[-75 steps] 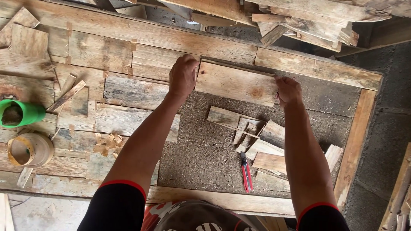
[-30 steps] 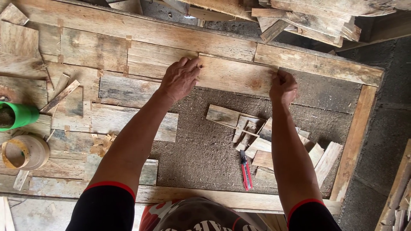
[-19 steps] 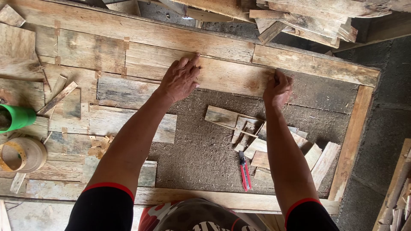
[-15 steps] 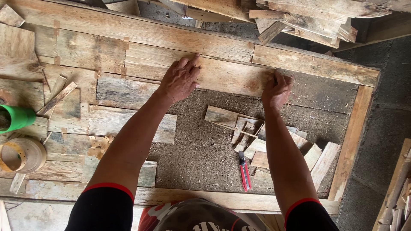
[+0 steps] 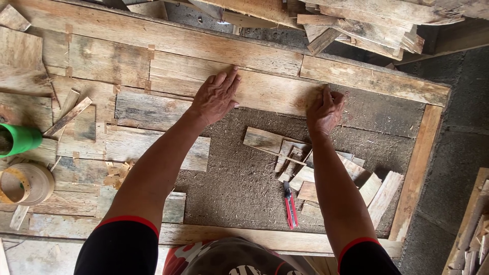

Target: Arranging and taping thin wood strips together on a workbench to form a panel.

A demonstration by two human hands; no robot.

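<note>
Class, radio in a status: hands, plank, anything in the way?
Left hand flat on plank. Right hand pressing its right end. Offcuts and red cutter below, apart.

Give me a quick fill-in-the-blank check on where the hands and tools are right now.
1. Both hands, the left hand and the right hand, press flat on a wooden ____.
2. The red-handled cutter lies on the bare board, nearer the ____ hand.
3. The cup at the left edge is coloured ____.
Missing words: plank; right; green
</note>
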